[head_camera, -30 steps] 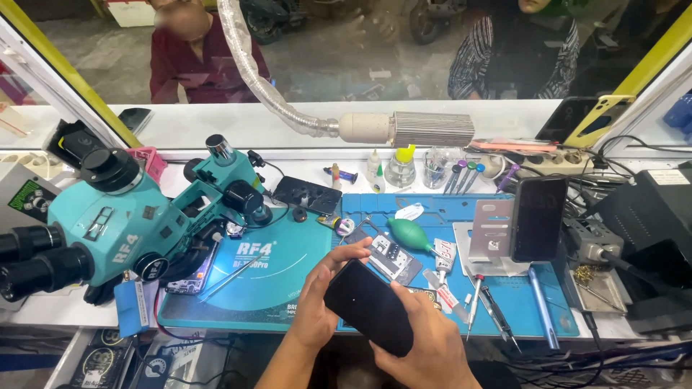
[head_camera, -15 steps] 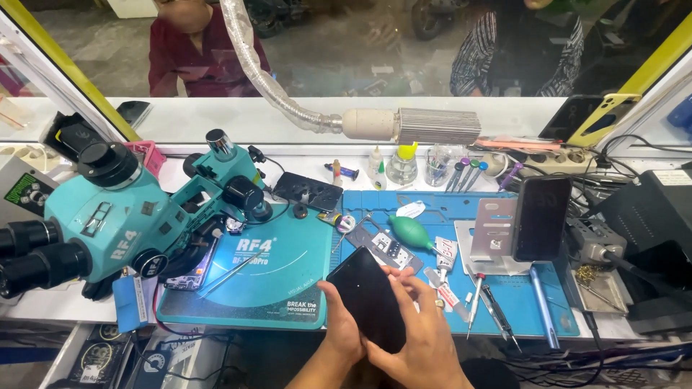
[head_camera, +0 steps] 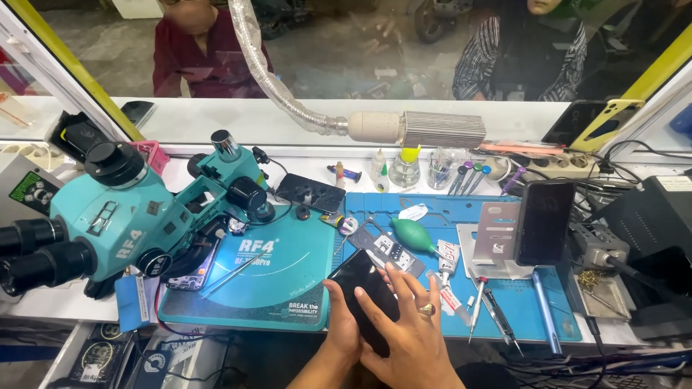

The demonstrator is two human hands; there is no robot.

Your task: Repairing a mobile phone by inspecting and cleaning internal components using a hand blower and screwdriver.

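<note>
My right hand (head_camera: pixel 407 328) lay flat, fingers spread, across the black phone (head_camera: pixel 364 292) at the bench's front edge. My left hand (head_camera: pixel 341 328) gripped the phone's left side from beneath, thumb on its edge. The phone rested tilted, between the teal mat (head_camera: pixel 267 288) and blue mat (head_camera: pixel 533 317).

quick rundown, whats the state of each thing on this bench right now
black phone: screen dark, tilted, held in both hands
left hand: gripping the phone's lower edge
right hand: fingers spread over the screen
propped phone: upright on metal stand, screen dark
green blower bulb: lying on its side on the blue mat
microscope: nothing touching it
</note>
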